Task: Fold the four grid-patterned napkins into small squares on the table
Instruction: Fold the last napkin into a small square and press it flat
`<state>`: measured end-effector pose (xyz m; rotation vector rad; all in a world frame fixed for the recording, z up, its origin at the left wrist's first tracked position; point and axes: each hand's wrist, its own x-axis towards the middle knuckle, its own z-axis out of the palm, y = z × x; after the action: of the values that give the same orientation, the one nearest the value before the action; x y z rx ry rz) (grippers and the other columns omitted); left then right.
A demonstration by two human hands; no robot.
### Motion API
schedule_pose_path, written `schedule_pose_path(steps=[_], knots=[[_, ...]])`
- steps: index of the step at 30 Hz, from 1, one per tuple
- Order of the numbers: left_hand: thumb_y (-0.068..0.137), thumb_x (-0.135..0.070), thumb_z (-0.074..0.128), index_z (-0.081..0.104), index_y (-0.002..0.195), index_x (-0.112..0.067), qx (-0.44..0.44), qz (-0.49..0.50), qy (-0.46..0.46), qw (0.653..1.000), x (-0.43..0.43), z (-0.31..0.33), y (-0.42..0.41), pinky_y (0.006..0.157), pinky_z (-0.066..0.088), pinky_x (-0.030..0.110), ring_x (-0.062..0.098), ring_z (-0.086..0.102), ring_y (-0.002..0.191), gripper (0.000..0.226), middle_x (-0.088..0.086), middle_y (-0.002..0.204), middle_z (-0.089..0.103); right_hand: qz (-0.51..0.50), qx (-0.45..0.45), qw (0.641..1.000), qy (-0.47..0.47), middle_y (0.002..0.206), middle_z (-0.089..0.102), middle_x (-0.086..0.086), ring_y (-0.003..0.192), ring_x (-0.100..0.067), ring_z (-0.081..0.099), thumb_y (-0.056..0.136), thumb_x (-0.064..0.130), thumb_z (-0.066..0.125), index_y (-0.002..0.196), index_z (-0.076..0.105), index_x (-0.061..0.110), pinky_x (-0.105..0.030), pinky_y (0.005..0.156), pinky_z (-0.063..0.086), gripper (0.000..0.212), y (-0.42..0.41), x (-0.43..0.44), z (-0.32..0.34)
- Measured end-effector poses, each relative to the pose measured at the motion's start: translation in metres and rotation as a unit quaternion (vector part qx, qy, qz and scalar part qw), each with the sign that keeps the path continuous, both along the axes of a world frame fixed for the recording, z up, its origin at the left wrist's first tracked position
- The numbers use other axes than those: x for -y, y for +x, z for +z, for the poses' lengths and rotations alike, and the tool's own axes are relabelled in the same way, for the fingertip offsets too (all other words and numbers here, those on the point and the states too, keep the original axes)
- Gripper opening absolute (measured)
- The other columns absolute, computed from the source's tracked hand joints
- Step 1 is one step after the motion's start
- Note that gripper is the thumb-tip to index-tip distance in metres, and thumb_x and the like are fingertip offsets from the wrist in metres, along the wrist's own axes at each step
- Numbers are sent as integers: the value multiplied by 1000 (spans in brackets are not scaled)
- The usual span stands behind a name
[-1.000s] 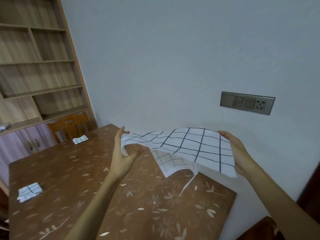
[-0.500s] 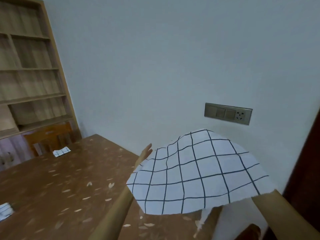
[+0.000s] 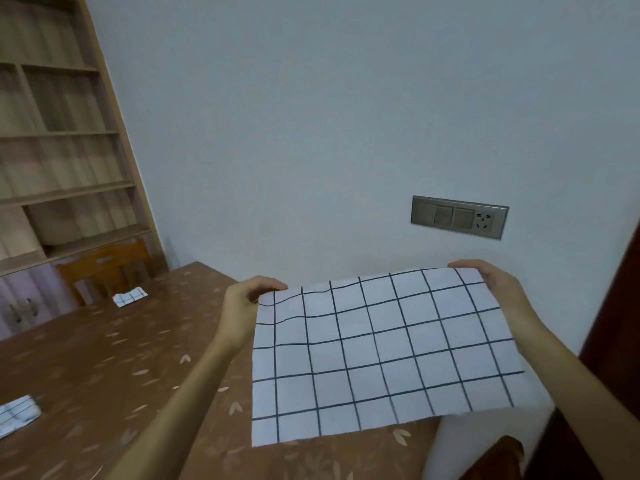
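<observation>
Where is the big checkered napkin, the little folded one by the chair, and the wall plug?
big napkin (image 3: 381, 351): head view, middle of the spread cloth.
small folded napkin (image 3: 130, 296): head view, its top face, on the table near the chair.
wall plug plate (image 3: 459, 217): head view, centre of the plate.

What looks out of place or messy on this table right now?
Nothing stands out. The open napkin hangs flat between the left hand and right hand. Two folded napkins, one far and one near, lie on the table; the near one looks slightly loose.
</observation>
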<state>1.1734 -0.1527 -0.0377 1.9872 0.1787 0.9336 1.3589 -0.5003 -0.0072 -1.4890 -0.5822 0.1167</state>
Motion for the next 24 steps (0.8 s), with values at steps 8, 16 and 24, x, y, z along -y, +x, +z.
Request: schedule_pose_path(steps=[8,16,24], knots=[[94,-1,67,76,104,-5,-32,11,-60,998,-26,20,-41,78,62,45,30,75,92,14,8,101,77,29,136,990,-34,82,78,12,78,-1,72,80,-24,62,77,74,7,-10,75,54,34,-5,-15,5],[102,6,32,73,94,10,-54,35,-143,988,-16,36,-68,44,45,10,5,70,61,42,1,81,78,-2,149,979,-135,97,77,13,102,-31,68,95,-7,47,81,81,20,-41,97,54,46,-6,-27,13],[82,-58,72,59,132,-30,-190,97,130,968,-7,21,-51,106,48,42,11,58,124,58,-9,130,65,81,165,980,-73,90,78,12,85,-7,71,82,-1,76,91,78,17,-13,79,53,20,-48,-57,31]])
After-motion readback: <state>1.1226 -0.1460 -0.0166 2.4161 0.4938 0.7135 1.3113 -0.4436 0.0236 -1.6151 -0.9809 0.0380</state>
